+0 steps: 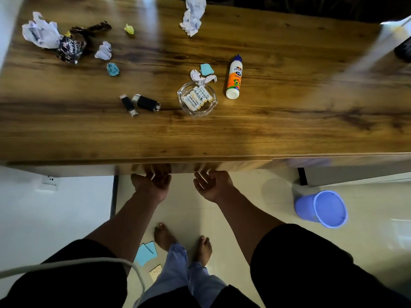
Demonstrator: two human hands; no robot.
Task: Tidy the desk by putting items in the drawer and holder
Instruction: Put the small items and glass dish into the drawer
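Wooden drawer front [195, 166], set under the near edge of the desk [289, 121], has both hands at its lower lip: the left hand [151, 185] and the right hand [212, 184] sit palm-up side by side, fingers curled up beneath the panel, gripping nothing else. Whether the drawer is open at all cannot be told. Up on the desk, well beyond the hands, lie two black USB sticks [140, 103], a glass dish of batteries [197, 98] beside them, and a glue bottle [234, 77] just right of the dish. Crumpled papers [40, 31] and a dark wrapper [73, 46] lie at the far left. A purple bin [322, 208] stands on the floor to the right.
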